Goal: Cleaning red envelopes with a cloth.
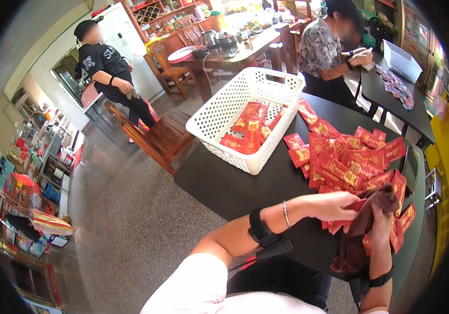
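My left hand (336, 206) holds a red packet (356, 205) between thumb and fingers, over the front of a heap of red packets with gold print (342, 161). Close beside it on the right, my right hand (382, 221) grips a dark brown cloth (362, 231), which hangs down past the table's front edge. The two hands nearly meet, and the cloth hides part of the packet and some of the right fingers. Beyond the heap, to the left, a white perforated plastic basket (224, 135) on the black table (208, 176) contains several more red packets.
A wooden chair (165, 137) stands at the table's left edge. A person (326, 47) sits at another black table (397, 98) with small packets and a clear plastic bin (402, 61). Another person (108, 70) stands at the far left. A dark flat object (411, 168) lies at my table's right edge.
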The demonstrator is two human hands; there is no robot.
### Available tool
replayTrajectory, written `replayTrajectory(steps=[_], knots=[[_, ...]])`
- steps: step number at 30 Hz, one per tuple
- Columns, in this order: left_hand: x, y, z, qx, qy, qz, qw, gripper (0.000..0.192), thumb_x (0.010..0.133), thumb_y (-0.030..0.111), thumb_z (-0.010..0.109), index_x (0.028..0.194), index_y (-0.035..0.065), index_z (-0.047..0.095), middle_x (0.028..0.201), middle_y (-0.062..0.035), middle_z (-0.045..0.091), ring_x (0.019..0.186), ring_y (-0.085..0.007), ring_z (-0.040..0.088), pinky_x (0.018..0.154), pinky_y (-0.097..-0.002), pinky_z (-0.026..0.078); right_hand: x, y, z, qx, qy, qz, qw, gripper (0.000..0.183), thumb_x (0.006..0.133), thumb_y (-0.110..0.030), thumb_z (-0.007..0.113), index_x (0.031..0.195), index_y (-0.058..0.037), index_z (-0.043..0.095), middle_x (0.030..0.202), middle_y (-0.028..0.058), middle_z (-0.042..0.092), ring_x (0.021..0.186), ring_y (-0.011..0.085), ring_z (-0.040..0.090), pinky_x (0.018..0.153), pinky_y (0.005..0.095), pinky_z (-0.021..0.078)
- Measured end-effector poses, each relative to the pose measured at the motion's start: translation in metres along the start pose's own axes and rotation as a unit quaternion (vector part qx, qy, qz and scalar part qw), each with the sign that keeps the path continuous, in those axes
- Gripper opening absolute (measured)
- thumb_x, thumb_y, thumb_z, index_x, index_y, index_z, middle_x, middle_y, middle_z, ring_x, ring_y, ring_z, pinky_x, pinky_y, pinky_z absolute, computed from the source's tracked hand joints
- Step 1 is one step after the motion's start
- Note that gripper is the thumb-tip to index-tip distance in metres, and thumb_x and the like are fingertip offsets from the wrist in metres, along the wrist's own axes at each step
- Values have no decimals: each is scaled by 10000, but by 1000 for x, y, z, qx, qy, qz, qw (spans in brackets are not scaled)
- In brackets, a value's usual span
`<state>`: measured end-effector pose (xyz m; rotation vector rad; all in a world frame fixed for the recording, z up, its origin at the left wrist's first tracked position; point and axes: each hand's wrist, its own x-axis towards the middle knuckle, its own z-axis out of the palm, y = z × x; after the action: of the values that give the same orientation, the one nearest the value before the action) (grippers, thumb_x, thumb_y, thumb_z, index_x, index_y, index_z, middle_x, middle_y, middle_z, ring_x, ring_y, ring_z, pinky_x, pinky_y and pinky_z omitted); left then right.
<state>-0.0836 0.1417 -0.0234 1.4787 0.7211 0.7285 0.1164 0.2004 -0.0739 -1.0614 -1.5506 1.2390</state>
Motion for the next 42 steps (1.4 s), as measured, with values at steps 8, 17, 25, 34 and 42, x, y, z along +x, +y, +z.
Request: replayTrajectory(steps=[8,17,25,34,42], knots=[[-37,57,-11,231,147,-45,961,211,876,194,450,951,-3,470,695,-64,594,519,-126,568,477,-246,443,10,-28,12,302,1,103,948,324,879,-286,424,1073,-29,458,953,118,561,807,220,579,685,319,480],[-136,94,-91,661,467,-213,548,377,869,302,385,1110,16,435,644,-239,574,646,-393,579,592,-475,451,5,-57,19,455,-186,105,865,213,800,-275,546,773,-78,468,682,34,468,584,155,471,493,295,419],[-128,72,-92,756,407,-37,512,431,770,219,583,1094,-43,471,948,-210,537,910,-328,516,815,-382,402,5,-54,23,442,-332,-12,833,190,747,-174,589,754,-31,465,654,48,470,579,160,450,521,301,419],[-24,11,-79,692,358,-205,592,421,830,169,460,1194,-32,395,986,-186,562,915,-299,546,786,-376,447,15,-70,12,342,-471,-144,801,283,695,-152,683,893,0,551,796,51,566,710,127,508,657,266,459],[-14,-21,-107,521,448,-223,691,396,740,370,620,971,55,547,903,-112,618,811,-244,602,689,-352,471,4,-81,7,372,-417,-68,826,195,564,-75,727,654,-1,570,661,74,546,578,134,460,461,264,340]])
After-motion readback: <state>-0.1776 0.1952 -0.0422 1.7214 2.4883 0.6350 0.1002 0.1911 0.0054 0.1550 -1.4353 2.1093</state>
